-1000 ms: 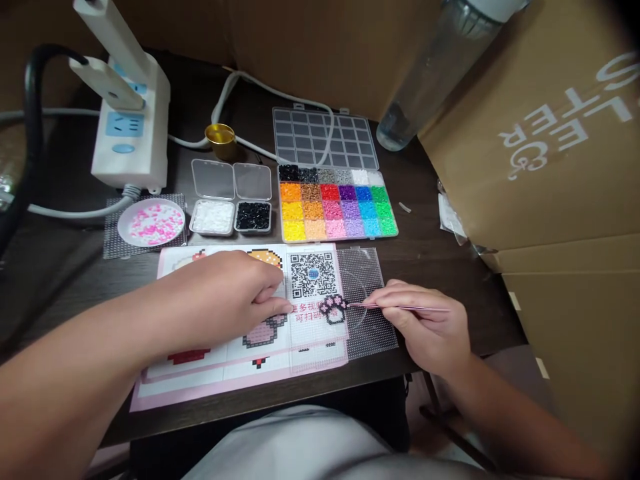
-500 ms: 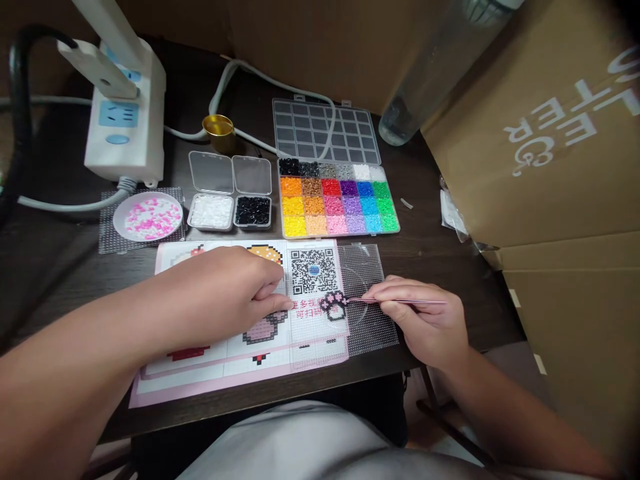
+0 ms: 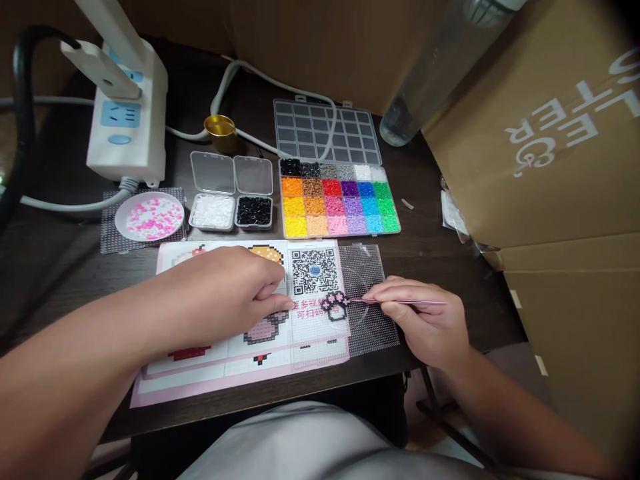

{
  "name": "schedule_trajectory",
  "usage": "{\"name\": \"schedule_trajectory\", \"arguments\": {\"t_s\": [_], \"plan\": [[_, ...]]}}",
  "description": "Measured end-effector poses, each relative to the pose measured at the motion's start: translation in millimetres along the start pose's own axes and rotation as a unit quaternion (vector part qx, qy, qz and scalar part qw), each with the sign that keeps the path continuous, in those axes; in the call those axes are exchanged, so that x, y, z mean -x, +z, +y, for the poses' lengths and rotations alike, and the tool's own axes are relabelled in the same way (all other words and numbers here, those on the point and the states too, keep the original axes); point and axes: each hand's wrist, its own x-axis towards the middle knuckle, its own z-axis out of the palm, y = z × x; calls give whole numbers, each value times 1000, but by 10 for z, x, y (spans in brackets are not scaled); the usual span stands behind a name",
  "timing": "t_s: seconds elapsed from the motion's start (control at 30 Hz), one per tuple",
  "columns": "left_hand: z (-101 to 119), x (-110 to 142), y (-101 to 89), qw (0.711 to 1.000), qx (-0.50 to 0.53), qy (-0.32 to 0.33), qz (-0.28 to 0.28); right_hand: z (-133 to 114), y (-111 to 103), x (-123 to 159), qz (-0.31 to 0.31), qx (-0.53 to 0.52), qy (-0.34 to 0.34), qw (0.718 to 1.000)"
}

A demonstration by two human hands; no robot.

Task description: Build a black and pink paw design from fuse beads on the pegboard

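My right hand (image 3: 425, 320) pinches thin pink tweezers (image 3: 400, 302), whose tip touches a small black-and-pink bead figure (image 3: 335, 307) on a clear pegboard (image 3: 370, 327). My left hand (image 3: 235, 293) rests curled on the pattern sheet (image 3: 220, 360), fingertips pressing down beside the QR code (image 3: 313, 271). Above the sheet stand a tray of coloured beads (image 3: 337, 207), twin boxes of white and black beads (image 3: 231, 212), and a plate of pink beads (image 3: 149, 217).
A white power strip (image 3: 127, 120) with cables sits at the back left, and a gold cap (image 3: 220, 130) lies near it. A clear bottle (image 3: 425, 80) leans at the back. A large cardboard box (image 3: 550, 153) fills the right side. The dark table's front edge (image 3: 380, 370) is close.
Both hands have stayed nearly still. The view has shifted slightly, and the tweezers' tip stays at the bead figure.
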Motion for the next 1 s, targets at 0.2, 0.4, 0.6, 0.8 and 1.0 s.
{"name": "schedule_trajectory", "arguments": {"t_s": [0.2, 0.4, 0.6, 0.8, 1.0], "plan": [[6, -13, 7, 1000, 3, 1, 7, -9, -8, -5, -2, 4, 4, 1000], [11, -11, 6, 1000, -4, 0, 14, -6, -10, 0, -2, 3, 0, 1000], [0, 6, -3, 999, 34, 8, 16, 12, -10, -4, -4, -4, -2, 1000], [-10, 16, 12, 1000, 0, 11, 13, 23, -9, -6, -8, -11, 3, 1000], [-11, 6, 29, 1000, -5, 0, 13, 15, -20, 10, -10, -9, 1, 1000]]}}
